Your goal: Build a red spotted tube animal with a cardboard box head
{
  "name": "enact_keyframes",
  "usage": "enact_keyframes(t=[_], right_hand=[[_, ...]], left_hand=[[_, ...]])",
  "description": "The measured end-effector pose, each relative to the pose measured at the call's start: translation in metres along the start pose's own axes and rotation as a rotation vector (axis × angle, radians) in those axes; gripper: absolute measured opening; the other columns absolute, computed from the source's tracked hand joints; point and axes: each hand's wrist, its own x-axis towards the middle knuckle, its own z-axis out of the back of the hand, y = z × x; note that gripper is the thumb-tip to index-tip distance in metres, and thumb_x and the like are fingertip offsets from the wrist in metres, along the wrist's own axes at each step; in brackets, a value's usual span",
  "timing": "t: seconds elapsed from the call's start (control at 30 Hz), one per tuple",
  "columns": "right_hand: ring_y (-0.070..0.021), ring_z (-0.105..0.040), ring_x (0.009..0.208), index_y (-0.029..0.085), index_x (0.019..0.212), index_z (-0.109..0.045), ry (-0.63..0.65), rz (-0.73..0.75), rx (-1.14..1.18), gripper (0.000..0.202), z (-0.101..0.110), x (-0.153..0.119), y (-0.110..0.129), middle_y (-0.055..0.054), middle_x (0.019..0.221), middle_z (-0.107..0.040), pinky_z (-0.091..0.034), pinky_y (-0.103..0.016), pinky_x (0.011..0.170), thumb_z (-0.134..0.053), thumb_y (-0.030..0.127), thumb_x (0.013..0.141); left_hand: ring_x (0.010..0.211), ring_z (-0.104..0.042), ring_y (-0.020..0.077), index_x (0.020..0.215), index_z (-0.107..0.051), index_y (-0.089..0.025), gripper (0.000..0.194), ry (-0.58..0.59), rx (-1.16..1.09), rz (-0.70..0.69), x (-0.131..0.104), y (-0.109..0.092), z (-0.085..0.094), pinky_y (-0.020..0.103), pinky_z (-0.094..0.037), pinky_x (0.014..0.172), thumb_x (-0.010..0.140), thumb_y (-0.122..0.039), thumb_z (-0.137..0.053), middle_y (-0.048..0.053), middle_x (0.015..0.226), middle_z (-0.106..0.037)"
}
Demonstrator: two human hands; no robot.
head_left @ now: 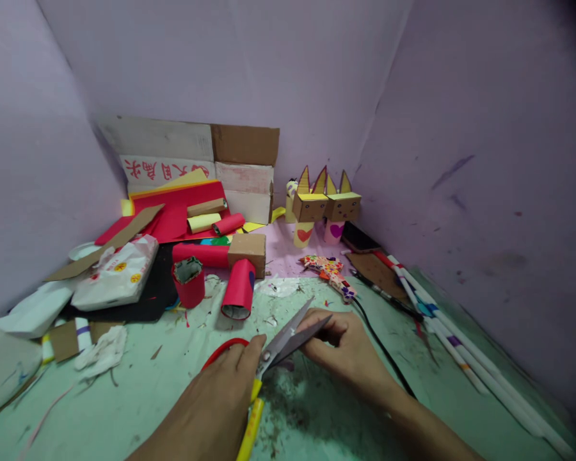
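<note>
My left hand [228,390] is wrapped round the handles of red and yellow scissors [269,353] at the lower middle. The scissor blades are parted and point up and right, their tips by my right hand [338,346]. The fingers of my right hand are bent together at the blades; anything between them is too small to make out. Beyond the hands stand a red paper tube [189,288] and another red tube [239,291] leaning by a small cardboard box [248,250].
Two box-headed figures with pointed ears [310,208] stand at the back. A patterned glue gun [329,272] with a black cable lies right of centre. White rolled sticks [461,352] line the right wall. Red paper [187,205] and a white plastic packet [120,272] are at left.
</note>
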Motion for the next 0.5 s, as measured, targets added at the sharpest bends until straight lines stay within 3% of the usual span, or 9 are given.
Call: enact_keyframes(t=[0.33,0.5], right_hand=[[-0.0119,-0.053,0.054,0.015,0.062,-0.067,0.014,-0.002,0.02,0.009,0.0006,0.0004,0.0003,-0.001,0.057,-0.06,-0.041,-0.024,0.055,-0.059,0.015,0.064],[-0.0119,-0.052,0.055,0.016,0.062,-0.067,0.036,-0.011,-0.006,0.01,0.0015,0.0003,0.001,0.0,0.056,-0.058,-0.041,-0.024,0.055,-0.057,0.014,0.064]], left_hand=[[0.104,-0.058,0.0259,0.134,-0.036,-0.025,0.065,0.009,-0.021,-0.04,-0.0013,0.0013,0.0034,0.038,-0.047,0.085,0.07,-0.02,-0.043,0.008,0.119,-0.061],[0.096,-0.061,0.0261,0.135,-0.036,-0.025,0.066,0.011,-0.013,-0.048,-0.0015,0.0028,0.0028,0.037,-0.049,0.08,0.069,-0.022,-0.043,0.008,0.114,-0.064]])
